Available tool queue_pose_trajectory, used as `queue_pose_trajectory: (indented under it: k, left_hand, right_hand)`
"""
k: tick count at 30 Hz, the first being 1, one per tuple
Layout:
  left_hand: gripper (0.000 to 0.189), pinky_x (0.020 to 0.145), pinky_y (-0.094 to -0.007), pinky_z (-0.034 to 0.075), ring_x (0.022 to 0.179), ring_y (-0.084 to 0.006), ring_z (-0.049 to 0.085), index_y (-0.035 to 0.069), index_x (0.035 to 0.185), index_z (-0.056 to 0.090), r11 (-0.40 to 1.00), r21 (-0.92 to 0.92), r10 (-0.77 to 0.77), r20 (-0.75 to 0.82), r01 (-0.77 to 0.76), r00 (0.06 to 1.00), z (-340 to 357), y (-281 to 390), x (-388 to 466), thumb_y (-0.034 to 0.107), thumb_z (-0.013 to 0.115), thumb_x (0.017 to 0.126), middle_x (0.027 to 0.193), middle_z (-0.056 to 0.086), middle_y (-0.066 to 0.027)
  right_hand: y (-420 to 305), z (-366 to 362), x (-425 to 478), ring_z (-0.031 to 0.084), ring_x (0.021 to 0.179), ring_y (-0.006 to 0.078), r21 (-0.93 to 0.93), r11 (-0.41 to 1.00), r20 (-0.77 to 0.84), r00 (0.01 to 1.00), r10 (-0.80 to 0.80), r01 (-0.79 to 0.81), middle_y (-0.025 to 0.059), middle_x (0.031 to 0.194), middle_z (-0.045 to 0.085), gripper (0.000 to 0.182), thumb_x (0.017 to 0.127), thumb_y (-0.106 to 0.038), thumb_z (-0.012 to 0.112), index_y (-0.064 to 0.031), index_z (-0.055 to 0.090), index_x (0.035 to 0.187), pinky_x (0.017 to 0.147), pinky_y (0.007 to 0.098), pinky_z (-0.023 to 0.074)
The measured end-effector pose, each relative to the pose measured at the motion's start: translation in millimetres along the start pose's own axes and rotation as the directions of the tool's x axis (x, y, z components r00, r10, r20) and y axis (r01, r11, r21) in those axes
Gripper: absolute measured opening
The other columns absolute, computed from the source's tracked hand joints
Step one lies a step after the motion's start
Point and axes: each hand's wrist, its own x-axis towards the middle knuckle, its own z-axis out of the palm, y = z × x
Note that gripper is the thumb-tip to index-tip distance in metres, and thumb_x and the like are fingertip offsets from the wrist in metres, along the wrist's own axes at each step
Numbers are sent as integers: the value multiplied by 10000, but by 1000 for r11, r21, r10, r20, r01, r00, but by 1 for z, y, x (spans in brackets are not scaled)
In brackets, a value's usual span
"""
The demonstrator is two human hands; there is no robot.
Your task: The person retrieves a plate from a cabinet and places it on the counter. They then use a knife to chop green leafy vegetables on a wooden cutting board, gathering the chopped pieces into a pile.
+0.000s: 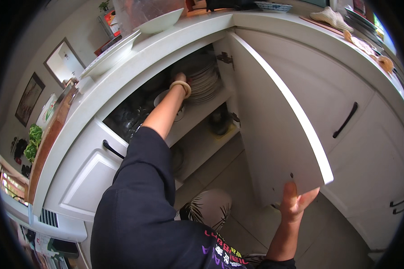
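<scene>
My left hand (179,78), with a pale bangle at the wrist, reaches into an open white base cabinet. It is at the left side of a stack of white plates (204,84) on the upper shelf (202,109). Its fingers are lost in shadow, so I cannot tell whether they hold a plate. A white bowl (159,97) sits just left of my forearm, partly covered by it. My right hand (294,203) holds the edge of the swung-out cabinet door (272,114), thumb on its inner face and fingers partly hidden behind.
Dark glassware (129,117) fills the cabinet's left side. A dark rounded vessel (220,122) stands on the lower shelf. Overhead, the countertop (202,28) carries white plates (112,55), a shallow dish (160,22) and a blue-patterned bowl (273,6). My knee (212,205) is below the shelves.
</scene>
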Motion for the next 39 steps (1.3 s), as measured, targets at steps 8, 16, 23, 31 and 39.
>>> queue_pose_trajectory:
  k: [8,16,23,31,39]
  left_hand:
    - [512,423,-264,272,404,-90,323,103,564,377,823,150,422,484,-548,766,-63,-2,-250,350,386,1012,441,358,14]
    - [235,571,-330,429,590,-164,504,30,938,543,707,627,-275,671,-328,688,-203,6,-390,215,407,987,629,491,-65]
    - [232,507,-224,471,627,-124,595,44,1156,451,972,234,-138,520,15,843,-174,188,-408,219,439,1004,873,600,-90]
    - [352,825,-391,554,904,-328,654,4,1117,381,940,-235,-247,23,246,969,-147,296,-296,314,480,983,1041,595,-248]
    - [260,508,-308,565,555,-229,646,-14,962,512,910,-73,-406,35,407,913,-161,275,-235,246,509,966,747,649,-142]
  right_hand:
    - [-1,2,-15,467,686,208,-88,996,-85,996,5,-13,77,872,502,568,755,-532,605,4,573,939,589,326,378]
    - [-31,11,-19,490,792,228,-85,988,55,990,131,-126,91,878,489,545,831,-521,573,-27,504,1051,660,354,395]
    - [-114,63,-16,525,860,289,-195,881,305,827,472,-431,119,918,504,440,617,-126,732,-44,491,976,794,393,439]
    - [-228,126,43,461,1194,366,-325,903,798,431,421,-281,180,1283,485,558,740,-84,680,-30,472,1255,991,408,410]
    - [-277,19,102,542,1085,354,-599,772,687,359,632,-213,176,1125,588,367,787,-73,615,-29,552,1146,933,420,450]
